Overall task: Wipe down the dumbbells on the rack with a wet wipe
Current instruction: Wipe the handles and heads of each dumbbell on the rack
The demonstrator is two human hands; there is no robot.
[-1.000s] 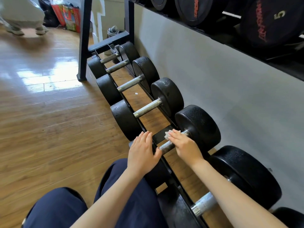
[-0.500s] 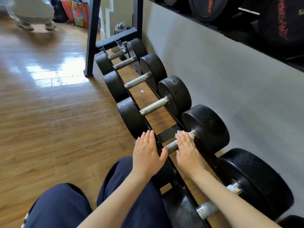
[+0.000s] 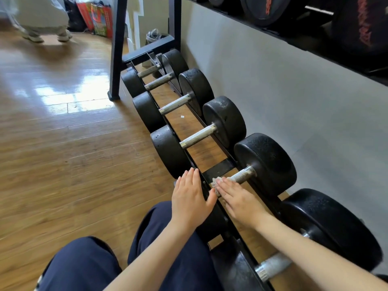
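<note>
A: Knurled steel, that dumbbell handle (image 3: 241, 176), pressed under the wet wipe (image 3: 215, 181) by the right hand (image 3: 237, 199). Could shed the wipe at the inner end, just beside the rack rail (image 3: 207, 186), if dragged with so little cloth under the fingertips.

B: Might also roll the dumbbell on the rail, should pressure land off-centre. Braced, though, by the left hand (image 3: 192, 198) on the near head.

A: Right fingers (image 3: 225, 185) straight and together, flat on the wipe, not curled round the handle.

B: Left fingers straight too, resting, thumb toward the handle. Gripping nothing.
</note>
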